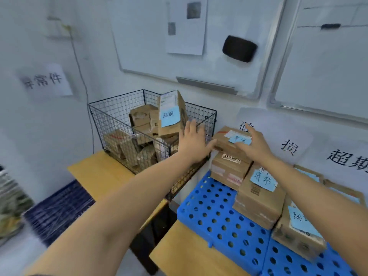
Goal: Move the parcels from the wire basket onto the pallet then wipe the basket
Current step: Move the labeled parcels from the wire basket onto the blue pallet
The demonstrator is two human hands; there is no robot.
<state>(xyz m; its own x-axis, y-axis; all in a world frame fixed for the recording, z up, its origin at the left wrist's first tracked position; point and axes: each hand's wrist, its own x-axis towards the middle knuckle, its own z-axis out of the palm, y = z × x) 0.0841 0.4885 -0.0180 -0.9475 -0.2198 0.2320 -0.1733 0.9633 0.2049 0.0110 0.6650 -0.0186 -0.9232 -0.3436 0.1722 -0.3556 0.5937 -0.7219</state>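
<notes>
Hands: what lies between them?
In the head view, the top parcel stacked on the pallet: left hand at its left end, right hand on its top.

left hand point(192, 143) — arm outstretched, fingers straight | right hand point(253, 146) — arm outstretched, fingers spread, palm down

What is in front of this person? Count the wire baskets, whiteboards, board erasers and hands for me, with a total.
Wire basket: 1
Whiteboards: 2
Board eraser: 1
Hands: 2, the left hand and the right hand
Total: 6
</notes>
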